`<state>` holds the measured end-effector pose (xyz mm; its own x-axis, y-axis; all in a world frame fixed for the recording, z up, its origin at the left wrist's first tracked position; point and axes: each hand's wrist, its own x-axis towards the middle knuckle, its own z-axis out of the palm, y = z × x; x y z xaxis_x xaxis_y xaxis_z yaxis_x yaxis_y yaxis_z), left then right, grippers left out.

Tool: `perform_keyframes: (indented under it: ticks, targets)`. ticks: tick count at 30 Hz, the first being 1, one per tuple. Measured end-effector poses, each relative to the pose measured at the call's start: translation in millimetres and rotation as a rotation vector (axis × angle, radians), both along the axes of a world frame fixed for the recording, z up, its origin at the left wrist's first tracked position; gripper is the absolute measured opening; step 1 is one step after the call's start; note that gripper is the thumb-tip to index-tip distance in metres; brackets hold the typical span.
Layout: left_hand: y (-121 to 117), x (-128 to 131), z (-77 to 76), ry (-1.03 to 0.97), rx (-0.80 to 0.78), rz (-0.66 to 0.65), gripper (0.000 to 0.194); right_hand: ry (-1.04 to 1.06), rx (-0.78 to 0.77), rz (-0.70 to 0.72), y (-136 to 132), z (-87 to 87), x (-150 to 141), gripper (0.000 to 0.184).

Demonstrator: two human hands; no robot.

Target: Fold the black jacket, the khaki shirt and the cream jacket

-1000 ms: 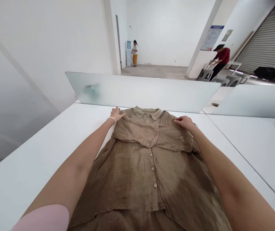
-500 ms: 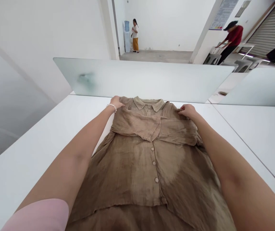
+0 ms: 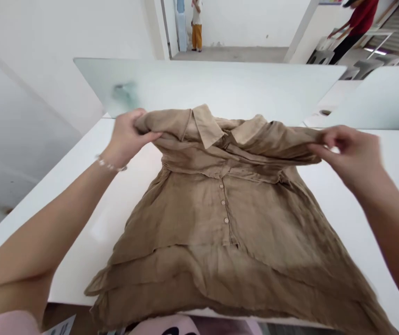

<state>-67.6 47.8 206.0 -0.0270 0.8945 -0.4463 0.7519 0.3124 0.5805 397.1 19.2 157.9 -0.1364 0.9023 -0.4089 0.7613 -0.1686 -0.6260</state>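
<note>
The head view looks from close above and behind the left hand (image 3: 127,137) and right hand (image 3: 355,156), facing forward and down, past them to a screen (image 3: 220,83).

Bracelet (image 3: 109,164): 1, around the left wrist (image 3: 113,152), left of centre in the frame; small pale beads in a row, slightly blurred. Sleeve (image 3: 7,324): 1, light pink, plain, rounded edge, lower left corner. Top (image 3: 154,327): light pink, bottom centre, with curved black marking, cut off by the frame. Forearms (image 3: 70,204): 2, bare, narrowing towards the hands. Left hand (image 3: 126,132), right hand (image 3: 353,153): 1 each, bare.
</note>
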Motion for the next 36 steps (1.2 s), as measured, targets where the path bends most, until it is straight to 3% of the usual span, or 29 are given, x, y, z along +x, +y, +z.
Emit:
perform_keyframes:
  ticks: [2,4,6,8,10,12,14,18,20,23,27,31,34,36]
  targets:
    - [-26,-4,51.4,0.051,0.042,-0.081,0.026,0.003,0.042,-0.030,-37,54.8,12,0.036]
    - [-61,-10,90.8,-0.015,-0.024,-0.173,0.009,-0.094,-0.044,-0.029,-80,100.0,23,0.033]
    - [-101,-17,114.8,-0.090,-0.149,-0.330,0.007,-0.075,-0.157,-0.004,-122,127.9,29,0.029]
    - [-137,-21,126.8,-0.005,-0.226,-0.547,0.031,-0.069,-0.232,0.034,-155,137.7,31,0.020]
    - [-164,-17,133.7,0.109,-0.289,-0.697,0.056,-0.113,-0.225,0.084,-177,135.7,27,0.008]
    - [-181,-6,140.8,0.184,-0.308,-0.756,0.067,-0.124,-0.188,0.174,-187,129.6,17,0.020]
    - [-190,9,148.2,0.201,-0.293,-0.781,0.065,-0.060,-0.159,0.289,-192,123.6,6,0.033]
    - [-199,32,154.4,0.155,-0.307,-0.813,0.044,0.065,-0.113,0.411,-199,111.3,-11,0.020]
    - [-203,35,152.9,0.120,-0.311,-0.751,0.034,0.089,-0.124,0.406,-202,105.6,-13,0.019]
    - [-210,34,150.9,0.061,-0.297,-0.526,0.023,0.087,-0.174,0.345,-202,106.9,-14,0.025]
    - [-222,29,152.3,0.212,-0.249,-0.266,0.028,0.126,-0.193,0.276,-194,136.3,-31,0.019]
    - [-234,23,152.4,0.378,-0.357,-0.318,0.032,0.324,-0.216,0.324,-195,165.1,-69,0.018]
    - [-233,22,150.3,0.384,-0.412,-0.322,0.027,0.411,-0.245,0.416,-204,164.2,-95,0.027]
    - [-223,24,148.5,0.380,-0.380,-0.259,0.027,0.397,-0.241,0.449,-207,156.7,-106,0.020]
